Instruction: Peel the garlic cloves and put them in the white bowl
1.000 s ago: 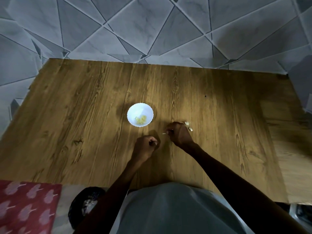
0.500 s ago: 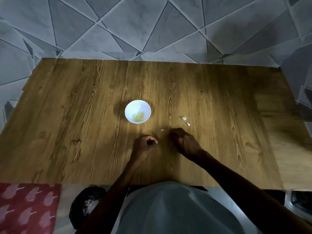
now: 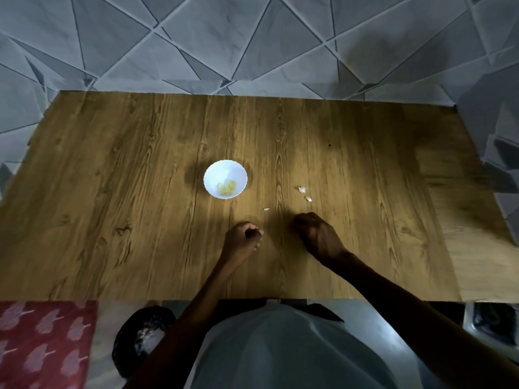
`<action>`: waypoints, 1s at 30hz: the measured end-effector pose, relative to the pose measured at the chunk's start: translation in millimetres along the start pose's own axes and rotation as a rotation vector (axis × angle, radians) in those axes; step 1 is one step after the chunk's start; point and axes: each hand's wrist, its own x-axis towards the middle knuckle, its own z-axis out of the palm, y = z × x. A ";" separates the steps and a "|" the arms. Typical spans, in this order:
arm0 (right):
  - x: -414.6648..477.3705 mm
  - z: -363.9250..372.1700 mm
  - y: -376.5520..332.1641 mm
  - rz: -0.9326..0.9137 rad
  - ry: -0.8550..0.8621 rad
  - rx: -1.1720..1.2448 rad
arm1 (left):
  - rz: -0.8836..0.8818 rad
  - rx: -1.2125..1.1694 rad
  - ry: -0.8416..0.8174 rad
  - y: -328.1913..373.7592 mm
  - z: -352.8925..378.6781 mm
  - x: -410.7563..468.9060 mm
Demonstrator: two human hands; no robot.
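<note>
A white bowl (image 3: 213, 175) sits mid-table with several peeled yellowish garlic cloves (image 3: 227, 188) inside. Two unpeeled garlic cloves (image 3: 302, 189) lie on the wood to its right, and a small pale scrap (image 3: 266, 209) lies nearer to me. My left hand (image 3: 241, 241) is below the bowl, its fingers curled round a pale garlic clove (image 3: 260, 233) that shows at the fingertips. My right hand (image 3: 318, 235) is a short gap to the right, below the loose cloves. Its fingers are curled under, and I see nothing in them.
The wooden table (image 3: 140, 192) stands on a grey tiled floor. At its near edge, bottom left, are a dark round bin (image 3: 140, 336) and a red patterned cloth (image 3: 42, 343). A lighter wooden surface (image 3: 477, 248) adjoins the table's right side.
My right hand drew back from the two loose cloves toward me, leaving them and the small scrap uncovered. My left hand hardly moved.
</note>
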 end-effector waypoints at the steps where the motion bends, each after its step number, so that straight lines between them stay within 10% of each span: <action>1: -0.1 3.4 1.1 0.008 0.002 -0.001 | -0.009 -0.007 -0.006 -0.6 0.7 0.4; 10: 15.4 16.9 0.1 0.089 0.027 -0.082 | -0.164 -0.513 -0.070 13.8 0.6 0.4; 18: 41.9 -0.6 -77.6 0.371 0.172 0.637 | -0.567 -1.207 -0.173 32.6 12.7 8.9; 30: 49.7 -17.4 -69.0 0.339 0.211 0.497 | -0.608 -1.227 -0.090 44.2 17.3 18.2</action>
